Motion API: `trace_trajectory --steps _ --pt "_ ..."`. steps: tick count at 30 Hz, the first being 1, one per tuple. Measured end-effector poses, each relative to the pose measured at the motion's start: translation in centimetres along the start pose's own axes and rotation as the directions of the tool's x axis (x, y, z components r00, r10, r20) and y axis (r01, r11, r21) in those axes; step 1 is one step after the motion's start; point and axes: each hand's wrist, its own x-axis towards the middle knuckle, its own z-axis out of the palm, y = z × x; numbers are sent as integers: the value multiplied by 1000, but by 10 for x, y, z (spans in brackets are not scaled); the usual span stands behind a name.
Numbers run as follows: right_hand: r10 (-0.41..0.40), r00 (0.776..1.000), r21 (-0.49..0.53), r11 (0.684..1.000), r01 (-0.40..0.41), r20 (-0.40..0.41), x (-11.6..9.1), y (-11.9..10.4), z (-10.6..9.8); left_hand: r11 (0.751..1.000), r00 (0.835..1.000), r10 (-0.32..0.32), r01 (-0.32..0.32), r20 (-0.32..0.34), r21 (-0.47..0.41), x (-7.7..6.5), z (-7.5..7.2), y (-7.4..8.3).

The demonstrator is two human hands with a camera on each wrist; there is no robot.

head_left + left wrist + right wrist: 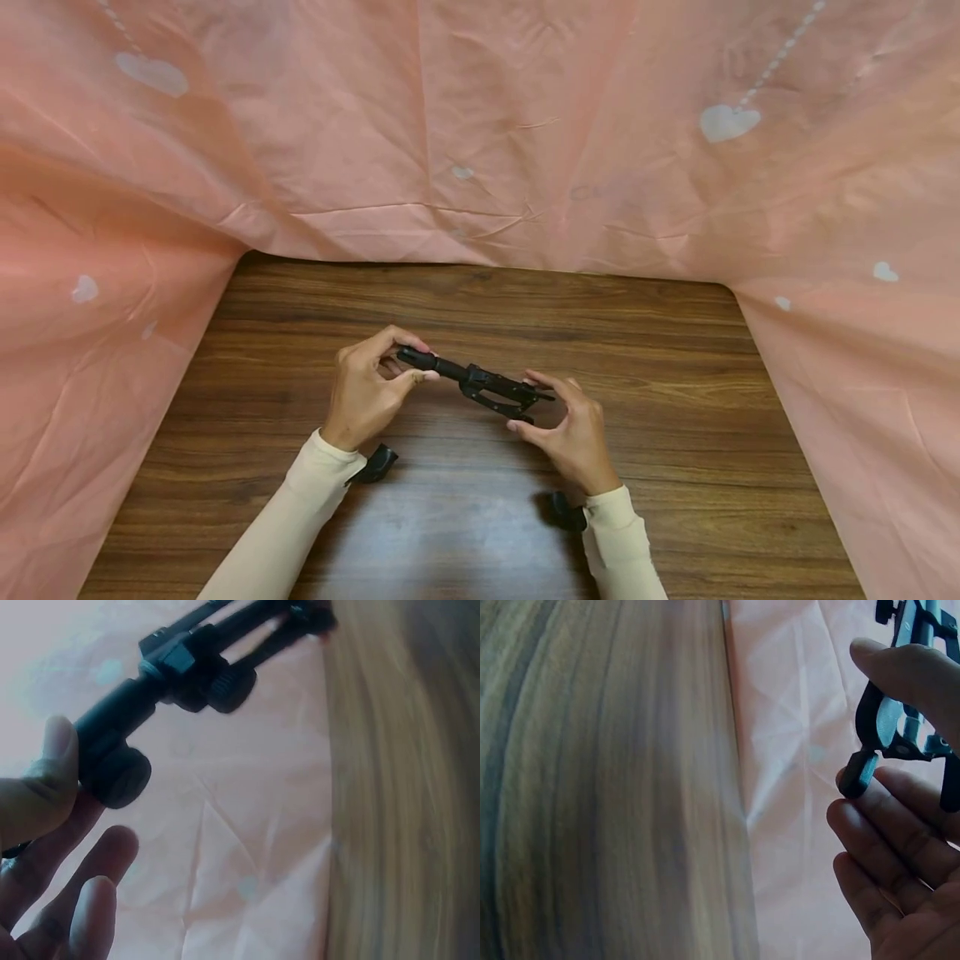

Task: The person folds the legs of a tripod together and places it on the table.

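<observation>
A black mini tripod [498,385] is held slantwise above the wooden table, its legs partly folded along the central column. My left hand [365,390] pinches the slim end between thumb and fingers. In the left wrist view, a round knob [232,688] juts from the tripod's collar, and another rounded black part sits by the thumb. At the leg end, my right hand [573,429] grips with thumb and fingertips. The right wrist view shows the thumb across a leg [870,720] and fingers touching its foot [858,774]. Part of this end is hidden behind the thumb.
Brown wood-grain table [660,350] lies beneath both hands. A pink curtain [480,125] with white hearts surrounds it at the back and both sides. Black wrist devices [377,463] sit at both cream sleeves [281,517].
</observation>
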Motion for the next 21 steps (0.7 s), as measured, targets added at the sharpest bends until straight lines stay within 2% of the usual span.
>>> trace_trajectory --steps 5,11,17,21 --pt "0 1000 -25 1000 0 5 2 -2 -7 987 999 32 -32 1 157 -4 -4 -4" --pt "-12 1000 -105 994 12 1 2 -2 -12 949 998 59 -64 25 309 -7 -5 -9" --pt "-26 1000 -130 991 27 12 3 -2 -14 916 996 62 -82 62 392 -11 -5 -18" --pt "-23 999 -141 990 26 23 3 -1 -15 901 995 42 -76 90 426 -15 -6 -23"
